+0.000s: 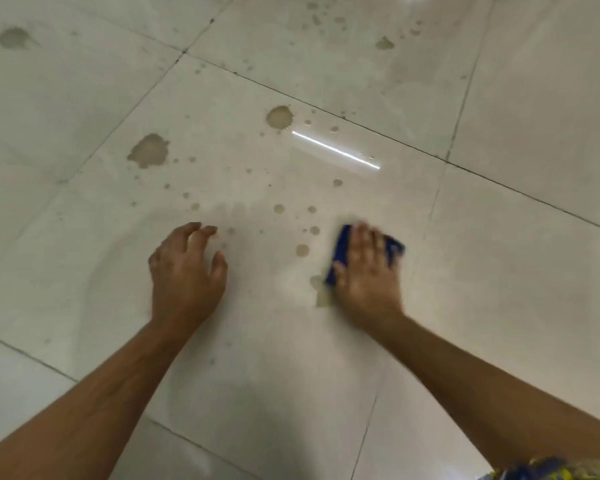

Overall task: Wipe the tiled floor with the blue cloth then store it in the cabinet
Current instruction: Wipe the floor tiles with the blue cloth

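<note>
Fig.: Two bare hands on a stained tiled floor [499, 306], one pressing a blue cloth [340, 251].

R. hand [368, 271] lies flat, palm down, fingers straight & spread, on the 1 blue cloth, pressing it to the tile; cloth shows at the thumb side & past the fingertips, blurred. L. hand [187, 271] holds nothing: fingers loosely curled, tips near or on the tile (cannot tell which), well apart from the cloth. Both forearms bare. Floor: pale glossy tiles w/ dark grout lines; 4 larger brown-grey blotches, e.g. [149, 150], plus many small droplets [279, 208], most beyond the hands. 1 smeared patch [321, 292] touches the cloth's near edge. 1 bright strip-light reflection [336, 150] on the centre tile. Blue/yellow fabric [548, 472] at lower-right corner.
</note>
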